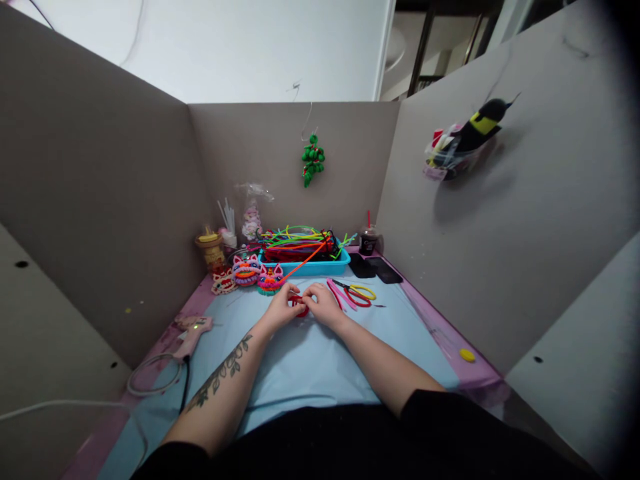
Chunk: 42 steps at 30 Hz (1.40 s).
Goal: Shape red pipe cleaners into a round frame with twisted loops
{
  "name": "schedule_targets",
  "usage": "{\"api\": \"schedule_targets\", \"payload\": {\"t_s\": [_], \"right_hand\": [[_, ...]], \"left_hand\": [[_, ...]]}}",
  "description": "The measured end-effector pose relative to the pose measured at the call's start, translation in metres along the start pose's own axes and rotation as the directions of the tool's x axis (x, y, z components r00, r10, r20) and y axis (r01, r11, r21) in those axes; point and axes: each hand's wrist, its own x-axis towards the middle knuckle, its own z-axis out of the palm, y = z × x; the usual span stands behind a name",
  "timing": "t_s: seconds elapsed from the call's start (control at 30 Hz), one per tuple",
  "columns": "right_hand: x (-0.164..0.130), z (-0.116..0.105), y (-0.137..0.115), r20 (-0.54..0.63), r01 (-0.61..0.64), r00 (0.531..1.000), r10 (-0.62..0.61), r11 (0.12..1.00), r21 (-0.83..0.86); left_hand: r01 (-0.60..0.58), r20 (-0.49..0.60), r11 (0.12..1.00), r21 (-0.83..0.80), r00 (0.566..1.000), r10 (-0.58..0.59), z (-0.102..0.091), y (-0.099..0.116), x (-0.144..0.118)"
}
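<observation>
Black sleeves sit nearest the lens, and two bare forearms run from them over the pale blue sheet (300, 363) covering the table; the left forearm carries a leafy tattoo. Left hand (280, 308) and right hand (324, 305) meet at the centre of the sheet, fingers curled inward, both pinching a small red pipe-cleaner piece (301, 305) held between them just above the sheet. An orange pipe-cleaner strand (306, 261) rises from the hands toward the far turquoise plastic tray (305, 268), which is heaped with multicoloured pipe cleaners. Just right of the right hand lie pink and red pipe-cleaner loops (345, 295) and yellow-handled scissors (361, 291). Far left of the hands stand small fuzzy lion-head figures (246, 271). A pink glue gun (193, 331) lies at the near left edge. Two black phones (373, 268) lie at the far right, beside a dark drink cup (371, 240).
</observation>
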Motion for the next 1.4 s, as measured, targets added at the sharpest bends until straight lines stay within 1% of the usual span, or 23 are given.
{"api": "schedule_targets", "payload": {"t_s": [0.07, 0.2, 0.33, 0.4, 0.5, 0.67, 0.87, 1.0, 1.13, 1.27, 1.4], "right_hand": [[0.0, -0.002, -0.002, 0.004, -0.002, 1.0, 0.002, 1.0, 0.021], [0.0, -0.005, -0.004, 0.037, -0.037, 0.999, 0.035, 0.998, 0.056], [-0.001, -0.004, -0.003, 0.05, -0.087, 0.995, 0.082, 0.988, 0.127], [-0.001, -0.003, -0.002, 0.048, -0.084, 0.996, 0.078, 0.987, 0.136], [-0.002, -0.004, -0.002, 0.048, -0.042, 0.998, 0.038, 0.995, 0.093], [-0.002, -0.002, -0.003, 0.053, 0.013, 0.999, -0.014, 1.0, 0.018], [-0.002, 0.003, 0.002, 0.062, 0.004, 0.998, -0.004, 1.0, -0.007], [-0.001, 0.005, 0.007, 0.076, -0.012, 0.997, 0.014, 1.0, -0.028], [0.0, 0.005, 0.005, 0.09, -0.022, 0.996, 0.026, 0.998, -0.053], [-0.001, 0.003, 0.002, 0.062, 0.009, 0.998, -0.005, 0.998, -0.067], [-0.002, 0.003, 0.002, 0.051, 0.045, 0.998, -0.039, 0.993, -0.108]], "left_hand": [[0.018, -0.001, 1.0, 0.016, 1.0, -0.018, 0.0, 0.0, -0.001], [0.04, -0.041, 0.999, 0.032, 0.998, -0.038, 0.0, -0.001, -0.001], [0.034, -0.07, 0.999, 0.041, 0.997, -0.031, 0.0, 0.0, -0.001], [0.026, -0.078, 0.999, 0.023, 0.997, -0.024, 0.0, 0.002, -0.001], [0.021, -0.087, 1.0, 0.016, 0.996, -0.019, 0.0, 0.002, -0.001], [-0.015, -0.096, 0.997, 0.073, 0.995, 0.022, 0.0, -0.003, -0.001], [-0.014, -0.069, 0.991, 0.133, 0.997, 0.023, -0.002, -0.005, -0.001], [-0.04, -0.034, 0.986, 0.161, 0.998, 0.046, -0.003, -0.001, -0.003], [-0.062, -0.007, 0.98, 0.187, 0.998, 0.065, -0.003, 0.001, -0.004], [-0.075, -0.009, 0.98, 0.184, 0.997, 0.077, -0.003, 0.0, -0.004], [-0.091, -0.007, 0.964, 0.25, 0.995, 0.096, -0.003, -0.001, -0.004]]}}
